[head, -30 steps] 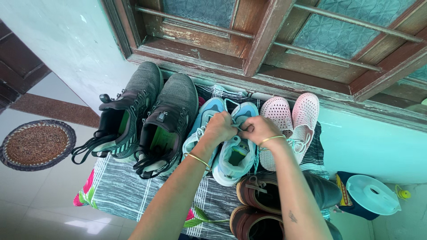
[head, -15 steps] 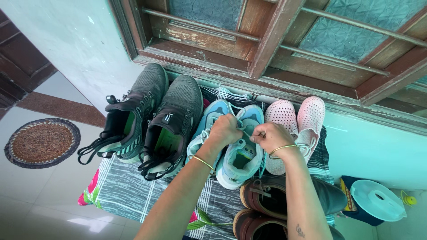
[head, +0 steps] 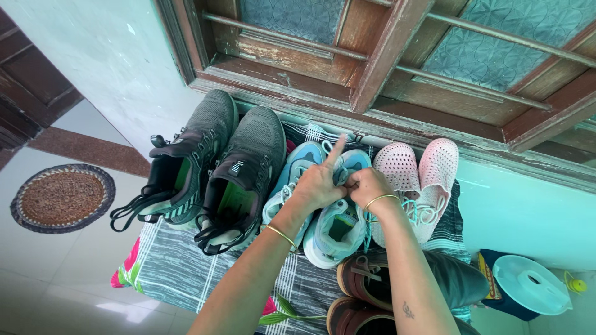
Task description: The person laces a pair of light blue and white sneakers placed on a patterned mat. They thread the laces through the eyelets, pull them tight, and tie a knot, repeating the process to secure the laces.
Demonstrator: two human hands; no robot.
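While my left hand (head: 318, 185) presses down on the tongue of the light blue sneaker (head: 338, 214), its forefinger sticks straight out toward twelve o'clock and the other fingers are curled in on the white laces (head: 340, 175). My right hand (head: 366, 184) sits at three o'clock of it, touching it, thumb and fingertips pinched together on the same laces; how much lace is inside that pinch I cannot tell, since my knuckles cover it.

The sneaker is the right one of a blue pair, standing toe toward the window frame (head: 372, 68) on a striped grey cloth (head: 177, 263). At nine o'clock stands the grey pair of running shoes (head: 217, 167), at three o'clock the pink mesh pair (head: 417, 177), at six o'clock the brown leather shoes (head: 397, 282).

To do this well, I judge I should keep the left hand holding the crossing flat so the tension does not slip, and draw with the right hand evenly, close to the eyelets, not up and away. Both ends should stay the same length. The pink pair's teal laces lie just beside my right wrist, so I must take care not to catch them in the pull.
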